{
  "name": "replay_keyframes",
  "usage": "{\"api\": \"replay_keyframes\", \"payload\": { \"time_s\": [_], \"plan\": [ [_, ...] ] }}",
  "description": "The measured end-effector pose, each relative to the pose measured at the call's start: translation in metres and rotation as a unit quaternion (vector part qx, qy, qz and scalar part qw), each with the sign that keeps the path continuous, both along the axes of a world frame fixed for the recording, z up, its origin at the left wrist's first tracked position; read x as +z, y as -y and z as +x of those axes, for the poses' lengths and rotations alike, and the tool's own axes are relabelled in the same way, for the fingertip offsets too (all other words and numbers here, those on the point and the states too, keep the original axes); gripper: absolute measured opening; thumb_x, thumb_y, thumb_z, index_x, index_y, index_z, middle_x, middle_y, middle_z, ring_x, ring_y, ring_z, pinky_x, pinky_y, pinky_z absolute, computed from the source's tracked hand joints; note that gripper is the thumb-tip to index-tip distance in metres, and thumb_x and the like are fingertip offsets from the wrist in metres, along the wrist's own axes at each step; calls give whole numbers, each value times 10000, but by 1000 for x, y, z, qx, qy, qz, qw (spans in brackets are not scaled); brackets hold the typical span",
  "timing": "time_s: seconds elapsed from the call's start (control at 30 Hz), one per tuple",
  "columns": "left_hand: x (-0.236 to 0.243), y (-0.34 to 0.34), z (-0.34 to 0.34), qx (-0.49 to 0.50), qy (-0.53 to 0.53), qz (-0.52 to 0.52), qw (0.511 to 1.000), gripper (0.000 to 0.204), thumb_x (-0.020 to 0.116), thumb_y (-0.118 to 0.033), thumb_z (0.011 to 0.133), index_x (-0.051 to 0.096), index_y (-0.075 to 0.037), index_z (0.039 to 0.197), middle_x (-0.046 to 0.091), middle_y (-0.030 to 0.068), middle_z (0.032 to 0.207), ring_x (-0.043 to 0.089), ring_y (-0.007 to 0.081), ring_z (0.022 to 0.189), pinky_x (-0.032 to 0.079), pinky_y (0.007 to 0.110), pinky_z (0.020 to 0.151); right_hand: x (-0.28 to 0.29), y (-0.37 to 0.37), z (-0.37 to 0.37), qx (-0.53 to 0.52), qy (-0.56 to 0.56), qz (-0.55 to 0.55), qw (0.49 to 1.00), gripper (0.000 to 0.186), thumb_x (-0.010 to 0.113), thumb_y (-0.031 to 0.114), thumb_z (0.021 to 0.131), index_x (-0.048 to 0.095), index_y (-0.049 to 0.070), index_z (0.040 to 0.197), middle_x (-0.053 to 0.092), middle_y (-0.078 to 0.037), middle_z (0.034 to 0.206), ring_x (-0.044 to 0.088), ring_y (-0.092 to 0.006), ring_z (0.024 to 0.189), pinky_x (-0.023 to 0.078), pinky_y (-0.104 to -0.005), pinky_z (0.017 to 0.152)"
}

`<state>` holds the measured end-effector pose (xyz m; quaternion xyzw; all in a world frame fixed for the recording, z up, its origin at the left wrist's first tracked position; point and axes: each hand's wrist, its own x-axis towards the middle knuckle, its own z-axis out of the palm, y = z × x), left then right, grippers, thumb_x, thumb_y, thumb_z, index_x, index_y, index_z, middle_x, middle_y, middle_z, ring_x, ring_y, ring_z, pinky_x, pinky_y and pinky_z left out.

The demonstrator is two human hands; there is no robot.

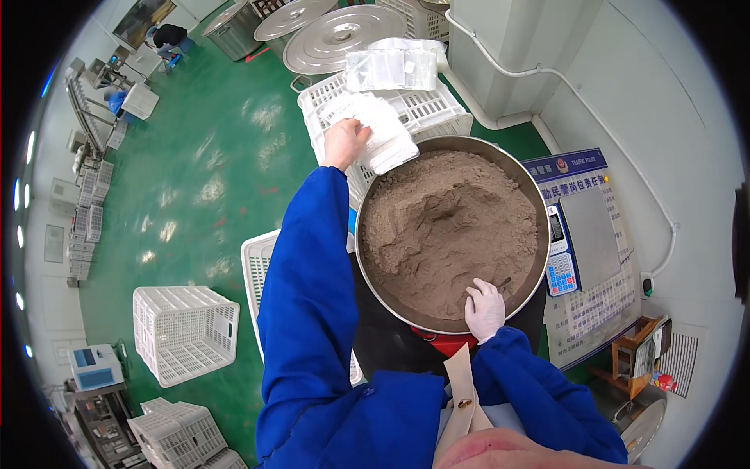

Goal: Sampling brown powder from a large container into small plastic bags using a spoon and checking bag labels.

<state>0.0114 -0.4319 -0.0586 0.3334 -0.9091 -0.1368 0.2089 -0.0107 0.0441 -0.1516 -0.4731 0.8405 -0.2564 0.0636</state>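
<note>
My bare left hand (345,144) reaches out to a stack of flat white bags (378,131) on an upturned white crate, its fingers curled at the near edge of the stack. Close by my right lies a large round metal pot (539,273) filled with grey-brown powder (445,227), hollowed in the middle. My right hand (485,310), in a white glove, is at the pot's near right rim with its fingers curled over the powder. A small dark sliver shows in the powder beside those fingers; what it is cannot be made out.
Right of the pot, a blue-and-white digital scale (561,254) with a grey plate stands on a printed board. Clear plastic packs (391,69) lie on the white crate (437,109). Large lidded pots (344,39) stand behind. White crates (185,332) sit on the green floor; a person (166,37) works far left.
</note>
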Motion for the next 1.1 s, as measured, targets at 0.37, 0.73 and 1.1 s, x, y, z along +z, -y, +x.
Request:
{"api": "replay_keyframes", "payload": {
  "time_s": [0.37,0.73,1.1],
  "plan": [
    [34,5,10,140,-252,-171,942,158,586,-152,938,705,-51,958,705,175,885,690,322,791,540,420,729,-3,-2,5,3,5,-11,1000,184,647,102,816,697,52,986,631,-134,1177,587,-331,1082,488,-442,883],
    [56,-254,75,-35,-336,13,941,205,668,53,841,719,-18,1027,736,138,927,720,245,839,543,305,770,5,-1,-12,-58,390,-76,916,259,709,224,892,676,16,741,711,-34,808,667,-163,794,508,-310,690],
    [38,-345,84,-326,-232,-43,915,394,779,-143,725,673,2,1076,671,148,1145,661,300,1051,540,403,851,116,-2,-7,-78,553,-244,793,209,598,149,987,691,-37,969,694,-39,869,620,-83,793,487,-246,740]
  ]
}}
